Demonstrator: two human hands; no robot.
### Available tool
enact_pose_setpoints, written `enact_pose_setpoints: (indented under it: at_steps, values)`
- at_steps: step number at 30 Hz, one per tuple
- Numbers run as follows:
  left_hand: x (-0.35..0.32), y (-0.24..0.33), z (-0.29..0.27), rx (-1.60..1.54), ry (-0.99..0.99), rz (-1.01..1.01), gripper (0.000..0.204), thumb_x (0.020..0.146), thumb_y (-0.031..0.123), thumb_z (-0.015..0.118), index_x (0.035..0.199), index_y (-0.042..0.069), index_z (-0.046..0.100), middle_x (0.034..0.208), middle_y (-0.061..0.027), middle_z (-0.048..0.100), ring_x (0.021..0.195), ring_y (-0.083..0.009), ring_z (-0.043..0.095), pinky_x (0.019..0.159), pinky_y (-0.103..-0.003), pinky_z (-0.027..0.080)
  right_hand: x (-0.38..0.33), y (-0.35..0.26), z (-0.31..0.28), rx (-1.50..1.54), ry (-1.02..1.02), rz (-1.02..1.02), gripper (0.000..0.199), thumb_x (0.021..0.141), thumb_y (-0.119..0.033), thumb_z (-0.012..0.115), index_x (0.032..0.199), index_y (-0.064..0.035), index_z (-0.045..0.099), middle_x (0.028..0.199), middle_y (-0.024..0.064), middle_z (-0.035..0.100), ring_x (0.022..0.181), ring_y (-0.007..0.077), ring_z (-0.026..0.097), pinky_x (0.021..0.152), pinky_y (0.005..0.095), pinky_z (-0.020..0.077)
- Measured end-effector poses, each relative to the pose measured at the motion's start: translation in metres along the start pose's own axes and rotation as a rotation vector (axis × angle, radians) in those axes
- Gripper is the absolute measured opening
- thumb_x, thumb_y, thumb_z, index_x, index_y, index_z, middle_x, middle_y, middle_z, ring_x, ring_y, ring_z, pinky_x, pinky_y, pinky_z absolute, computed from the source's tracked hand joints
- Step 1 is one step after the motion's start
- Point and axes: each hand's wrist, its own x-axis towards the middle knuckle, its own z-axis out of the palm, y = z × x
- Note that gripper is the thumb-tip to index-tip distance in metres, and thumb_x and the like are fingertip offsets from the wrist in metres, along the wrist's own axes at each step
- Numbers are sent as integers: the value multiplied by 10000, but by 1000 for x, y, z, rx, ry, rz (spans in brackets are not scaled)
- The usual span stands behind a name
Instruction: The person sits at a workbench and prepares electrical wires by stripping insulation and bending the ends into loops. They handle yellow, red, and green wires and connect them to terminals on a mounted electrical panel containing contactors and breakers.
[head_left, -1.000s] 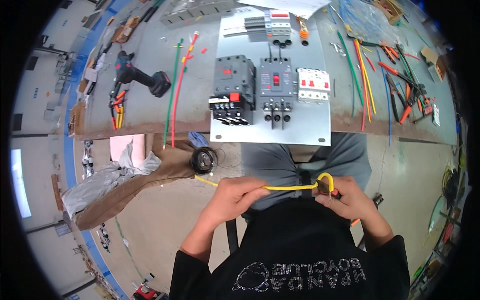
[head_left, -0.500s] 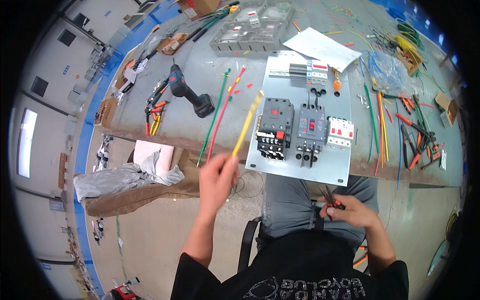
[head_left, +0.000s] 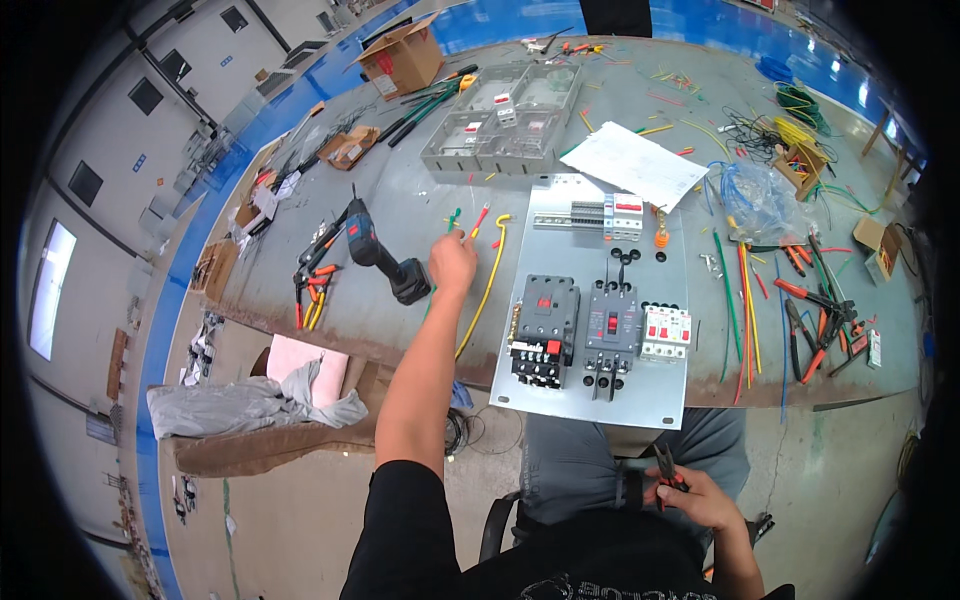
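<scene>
My left hand (head_left: 452,264) reaches over the workbench, its fingers closed at the upper part of a red wire (head_left: 481,219); the hand and forearm hide most of that wire. Beside it is a green wire (head_left: 455,216), also partly covered. To the right lies a yellow wire (head_left: 489,285) with a hooked upper end. My right hand (head_left: 703,498), low over my lap, is wrapped round red-handled pliers (head_left: 668,470), jaws pointing up. Between the hands, a metal mounting plate (head_left: 592,410) carries a contactor (head_left: 548,312), a moulded-case breaker (head_left: 612,325) and a smaller breaker (head_left: 666,332).
A cordless drill (head_left: 375,250) and several hand tools (head_left: 314,285) lie left. Clear plastic boxes (head_left: 455,153) and paper (head_left: 640,165) are behind the plate. To the right are loose wires (head_left: 745,310), cutters (head_left: 825,320) and a plastic bag (head_left: 765,205). A padded seat (head_left: 260,400) stands lower left.
The yellow wire, held up in my left hand before, now lies on the bench. That hand has moved up to the red wire. My right hand still grips the pliers. The view has shifted.
</scene>
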Motion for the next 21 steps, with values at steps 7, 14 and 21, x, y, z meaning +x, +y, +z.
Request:
enact_pose_setpoints:
  at_steps: [7,14,21]
  values:
    - [53,1,37,30,-119,-143,236,900,269,735,988,54,779,1018,-227,751,1012,-397,722,860,-512,561,-17,-26,-13,-166,215,17,358,1033,-191,664,1357,-41,641,968,45,739,869,87,639,769,285,535]
    - [70,-38,36,29,-262,-100,219,858,226,734,968,41,777,1026,-218,767,1003,-389,737,864,-472,574,12,-86,-48,-660,712,-387,516,921,-201,737,1390,-31,607,994,218,719,945,393,704,841,420,551]
    - [59,-25,21,107,-327,-34,281,819,109,661,1060,18,772,1096,-259,748,1081,-418,716,915,-492,571,88,-94,-79,-918,918,-323,608,869,-161,748,1438,-45,564,1172,250,652,1057,452,655,910,496,537]
